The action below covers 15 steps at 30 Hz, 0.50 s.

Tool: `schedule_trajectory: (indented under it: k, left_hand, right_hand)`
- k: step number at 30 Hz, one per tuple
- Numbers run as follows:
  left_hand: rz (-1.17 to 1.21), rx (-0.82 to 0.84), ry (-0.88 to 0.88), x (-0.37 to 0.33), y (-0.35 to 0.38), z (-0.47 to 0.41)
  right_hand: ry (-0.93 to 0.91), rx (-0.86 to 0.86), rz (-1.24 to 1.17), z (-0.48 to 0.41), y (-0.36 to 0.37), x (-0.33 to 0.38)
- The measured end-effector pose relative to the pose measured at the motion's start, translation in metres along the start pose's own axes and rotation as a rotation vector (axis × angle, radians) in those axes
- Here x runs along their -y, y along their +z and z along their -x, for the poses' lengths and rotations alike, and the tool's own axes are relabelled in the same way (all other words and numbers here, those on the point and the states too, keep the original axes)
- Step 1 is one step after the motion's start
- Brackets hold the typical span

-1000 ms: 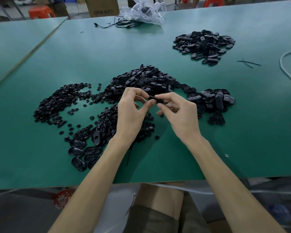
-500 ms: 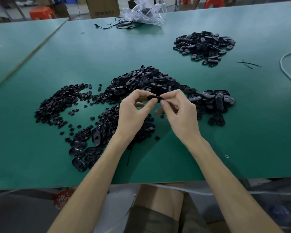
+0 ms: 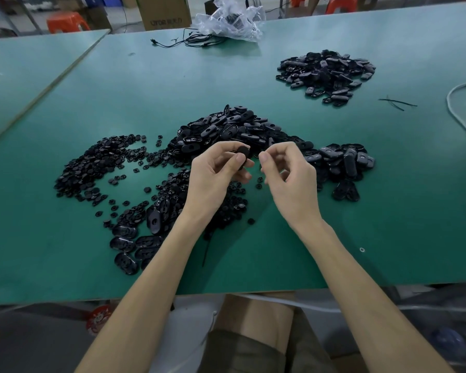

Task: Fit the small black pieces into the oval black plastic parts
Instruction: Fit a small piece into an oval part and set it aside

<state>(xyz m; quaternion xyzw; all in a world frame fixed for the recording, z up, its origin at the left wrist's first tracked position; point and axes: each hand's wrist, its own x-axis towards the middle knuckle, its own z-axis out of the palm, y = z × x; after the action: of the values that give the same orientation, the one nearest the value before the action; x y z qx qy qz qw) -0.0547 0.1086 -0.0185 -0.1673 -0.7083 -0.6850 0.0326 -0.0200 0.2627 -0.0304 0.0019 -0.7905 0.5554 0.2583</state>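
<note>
Head view. Pinched in left hand (image 3: 215, 181), thumb against fingers: one oval black part (image 3: 243, 156). Just right of it, right hand (image 3: 289, 176), fingers curled; cannot tell if small piece inside. Judged far from done: heap of oval parts (image 3: 226, 130) just beyond grip, small black pieces (image 3: 97, 162) left of grip, separate pile (image 3: 326, 74) far beyond and right, probably finished. Print on cardboard box (image 3: 164, 12) unreadable
</note>
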Motion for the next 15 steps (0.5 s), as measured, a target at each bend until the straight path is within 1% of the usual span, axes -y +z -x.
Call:
schedule_trajectory:
  k: [4, 8, 15]
  left_hand:
    - [-0.101, 0.069, 0.041, 0.0012, 0.0021, -0.0007]
    - [-0.095, 0.095, 0.028, 0.0016, 0.0029, -0.0007]
    - [-0.081, 0.094, 0.01, 0.0046, -0.0008, -0.0022]
  right_hand:
    - [-0.008, 0.003, -0.014, -0.0005, -0.0009, 0.0007]
    - [0.016, 0.019, -0.009, -0.0007, -0.0024, -0.0007]
    - [0.026, 0.008, -0.038, -0.0008, -0.0027, -0.0005]
